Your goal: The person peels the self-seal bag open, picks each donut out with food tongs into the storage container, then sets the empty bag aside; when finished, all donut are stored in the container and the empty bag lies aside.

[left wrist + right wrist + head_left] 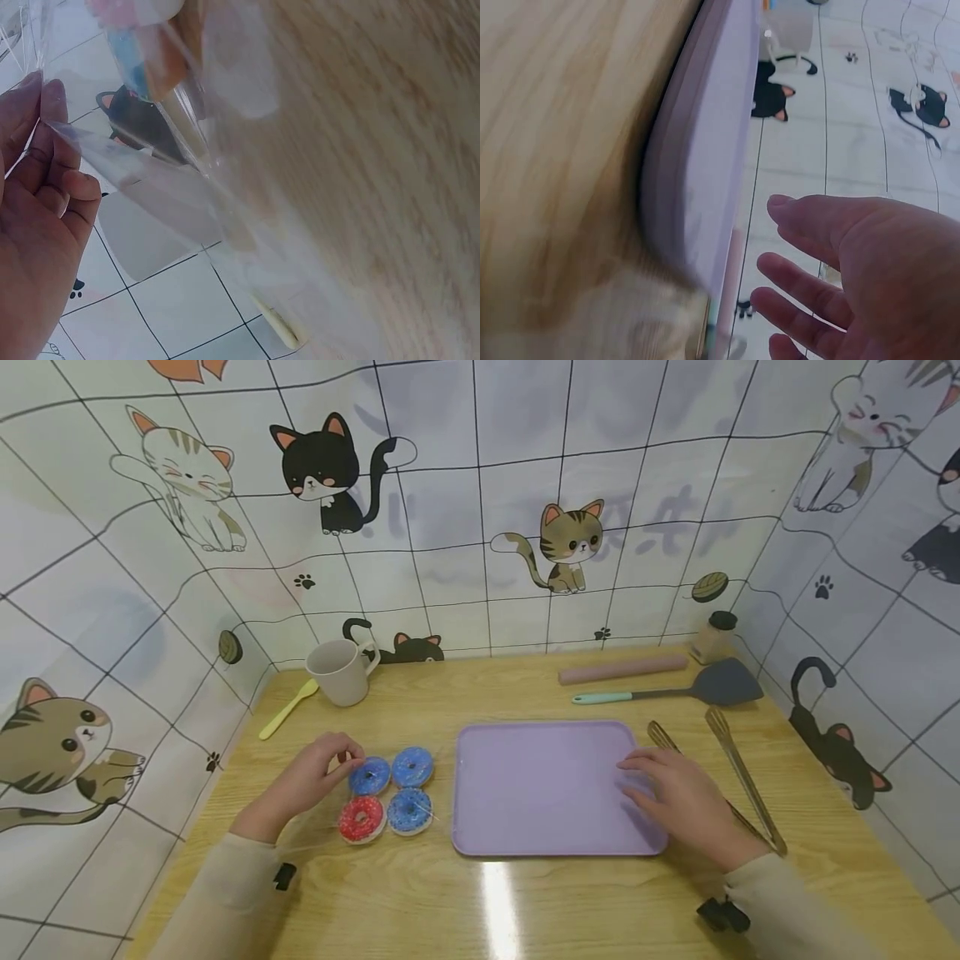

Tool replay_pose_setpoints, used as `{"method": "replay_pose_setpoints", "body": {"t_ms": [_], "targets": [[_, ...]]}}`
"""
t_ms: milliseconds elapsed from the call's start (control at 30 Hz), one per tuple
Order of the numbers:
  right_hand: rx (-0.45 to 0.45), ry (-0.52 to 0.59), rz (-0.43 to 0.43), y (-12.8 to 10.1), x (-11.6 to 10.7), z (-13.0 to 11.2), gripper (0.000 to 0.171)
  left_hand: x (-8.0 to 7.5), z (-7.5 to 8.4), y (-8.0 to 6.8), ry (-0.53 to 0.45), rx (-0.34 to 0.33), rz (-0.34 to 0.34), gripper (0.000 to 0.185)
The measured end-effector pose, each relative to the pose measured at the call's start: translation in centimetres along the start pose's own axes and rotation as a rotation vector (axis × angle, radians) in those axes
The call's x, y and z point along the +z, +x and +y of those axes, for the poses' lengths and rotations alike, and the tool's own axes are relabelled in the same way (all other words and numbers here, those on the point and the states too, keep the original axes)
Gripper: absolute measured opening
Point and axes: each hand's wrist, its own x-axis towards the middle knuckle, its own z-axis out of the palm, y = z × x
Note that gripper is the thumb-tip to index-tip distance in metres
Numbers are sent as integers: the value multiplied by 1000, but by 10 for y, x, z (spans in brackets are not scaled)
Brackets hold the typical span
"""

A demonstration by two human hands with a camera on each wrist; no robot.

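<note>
My left hand (pixel 306 781) pinches the edge of a clear plastic bag (pixel 135 165) between thumb and fingers, at the upper left of the toy donuts. The bag spreads around three blue-iced donuts (pixel 412 767) and one red-iced donut (pixel 362 819), grouped on the table left of the tray. In the left wrist view, the see-through film stretches away from the fingertips. Over the right side of a lilac tray (pixel 540 785) hovers my right hand (pixel 678 797), fingers loosely spread and holding nothing. The right wrist view shows this hand above the tray's rim.
Whisk-like metal tongs (pixel 742 768) lie right of the tray, partly behind my right hand. Behind it are a spatula (pixel 723 683), a rolling pin (pixel 622 669) and a dark-lidded jar (pixel 712 639). A mug (pixel 339 672) and a yellow spoon (pixel 288 710) are at back left.
</note>
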Motion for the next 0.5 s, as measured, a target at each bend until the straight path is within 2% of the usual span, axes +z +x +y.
{"method": "replay_pose_setpoints", "body": {"t_ms": [200, 400, 500], "targets": [[116, -47, 6, -21, -28, 31, 42, -1, 1, 0, 2, -9, 14, 3], [224, -119, -22, -43, -41, 64, 67, -3, 2, 0, 8, -27, 10, 5], [286, -121, -44, -50, -44, 79, 78, -3, 1, 1, 7, -29, 9, 4]]}}
